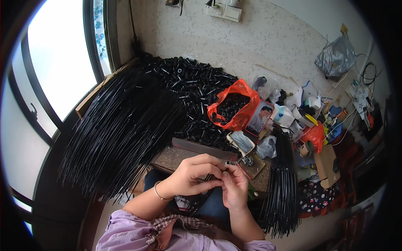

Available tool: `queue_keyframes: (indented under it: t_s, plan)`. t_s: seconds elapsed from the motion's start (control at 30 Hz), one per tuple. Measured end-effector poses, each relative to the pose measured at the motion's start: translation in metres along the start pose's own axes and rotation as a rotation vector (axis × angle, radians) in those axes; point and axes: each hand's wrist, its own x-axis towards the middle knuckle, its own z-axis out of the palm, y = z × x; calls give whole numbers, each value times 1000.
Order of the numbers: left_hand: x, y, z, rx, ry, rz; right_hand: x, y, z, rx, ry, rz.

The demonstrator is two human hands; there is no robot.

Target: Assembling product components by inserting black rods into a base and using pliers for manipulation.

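Observation:
My left hand (pixel 197 175), a bracelet at its wrist, meets my right hand (pixel 235 186) over the front edge of the bench (pixel 164 160). Thumbs and fingers of both are pinched together. A small dark part shows between the fingertips, too small and covered to name. Just beyond the hands lies a little heap of small metal parts (pixel 247 160) on a brownish flat tray (pixel 254 168). A pale open box (pixel 241 142) of thin grey strips or pins stands behind it.
Thin black cables or rods hang in a large bundle (pixel 121 134) at left and a smaller bundle (pixel 282 188) at right. Black tubular pieces (pixel 188 79) are heaped behind a low board (pixel 204 149). A red bag (pixel 247 119) holds black parts; a phone (pixel 259 118) leans beside it.

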Motion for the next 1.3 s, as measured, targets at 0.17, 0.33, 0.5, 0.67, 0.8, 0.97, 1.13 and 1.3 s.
queue_keyframes:
  t_s: [0.17,0.33,0.5,0.67,0.8,0.97,1.13,1.3]
  plan:
    - [-3,-76,-14,-661,530,-291,2,-13,-23,-23,-45,-51]
    - [18,-169,9,-225,262,-555,11,-11,-32,-3,18,-36]
    - [72,-249,17,686,237,-287,14,-14,-43,-10,21,-38]
    - [90,-277,31,1099,-148,-235,18,-18,-58,-15,101,-21]
    - [81,-279,28,1073,-51,-239,25,-16,-67,16,177,-32]
    - [64,-199,37,-613,406,-631,27,-18,-69,28,256,-43]
    - [28,-102,43,-1374,183,-599,19,-11,-32,85,12,21]
    - [1,-61,25,-1365,18,-278,-1,-5,3,37,-27,-36]
